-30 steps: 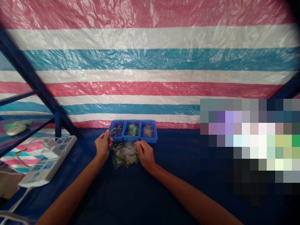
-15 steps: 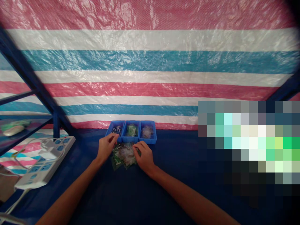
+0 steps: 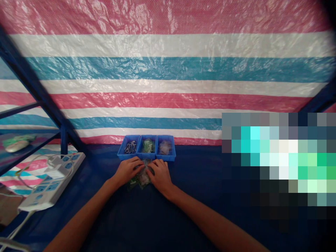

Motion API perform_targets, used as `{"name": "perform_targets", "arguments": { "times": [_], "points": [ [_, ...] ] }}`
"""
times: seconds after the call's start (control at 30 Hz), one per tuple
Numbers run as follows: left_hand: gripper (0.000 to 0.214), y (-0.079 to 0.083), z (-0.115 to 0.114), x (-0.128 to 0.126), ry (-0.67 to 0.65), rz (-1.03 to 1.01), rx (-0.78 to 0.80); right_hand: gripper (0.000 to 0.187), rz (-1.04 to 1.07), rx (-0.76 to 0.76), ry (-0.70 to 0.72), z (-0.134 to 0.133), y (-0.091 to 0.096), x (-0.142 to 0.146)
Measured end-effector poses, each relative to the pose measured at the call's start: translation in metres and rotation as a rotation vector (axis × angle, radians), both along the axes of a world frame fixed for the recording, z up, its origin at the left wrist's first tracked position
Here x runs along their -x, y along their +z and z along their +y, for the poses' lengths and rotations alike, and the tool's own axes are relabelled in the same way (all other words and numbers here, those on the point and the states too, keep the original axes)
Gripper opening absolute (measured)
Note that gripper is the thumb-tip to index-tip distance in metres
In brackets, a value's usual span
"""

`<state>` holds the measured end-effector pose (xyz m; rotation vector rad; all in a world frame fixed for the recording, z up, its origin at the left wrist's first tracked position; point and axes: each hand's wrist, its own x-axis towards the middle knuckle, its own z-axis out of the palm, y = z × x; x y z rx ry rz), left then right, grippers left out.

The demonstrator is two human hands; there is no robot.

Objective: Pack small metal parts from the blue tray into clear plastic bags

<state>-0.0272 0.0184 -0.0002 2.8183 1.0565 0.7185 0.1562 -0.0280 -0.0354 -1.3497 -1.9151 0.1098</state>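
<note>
In front of the blue trays lies a mixed pile of small clear and green plastic packets (image 3: 143,179), partly covered by both hands. My left hand (image 3: 129,171) rests on the pile's left side, fingers reaching toward the middle and the thumb apart from them. On the right side my right hand (image 3: 160,175) bends its spread fingers down over the heap, its fingertips close to those of the left. Neither hand has a clear grip on anything. Behind them, the left tray (image 3: 121,154) holds small metal pins, the middle tray (image 3: 147,154) green packets, and the right tray (image 3: 172,157) clear packets.
A white power strip (image 3: 56,185) with plugs and cables lies on the left of the dark blue table (image 3: 147,220). Blue frame posts (image 3: 63,138) stand at the left, and a striped plastic sheet (image 3: 168,68) hangs behind. An area at the right is pixelated.
My left hand has come down and right from the left tray's front edge onto the pile. My right hand stays by the pile, its fingers shifted slightly.
</note>
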Motion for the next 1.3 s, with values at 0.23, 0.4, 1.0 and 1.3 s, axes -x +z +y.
{"name": "perform_targets", "arguments": {
  "times": [0.23,0.4,1.0,1.3],
  "points": [
    [0.022,-0.004,0.002,0.000,-0.033,-0.006,0.023,0.013,-0.002,-0.006,-0.018,-0.003,0.004,0.001],
    [0.022,-0.005,0.002,0.000,-0.024,-0.009,0.030,0.011,0.009,-0.002,-0.010,-0.002,0.005,0.001],
    [0.024,0.002,-0.004,-0.003,0.019,-0.060,0.006,0.022,0.540,-0.103,0.043,0.000,0.010,-0.006],
    [0.048,0.012,-0.018,-0.016,0.037,-0.323,0.425,0.019,0.618,-0.261,0.057,-0.003,0.012,-0.004]
  ]
}}
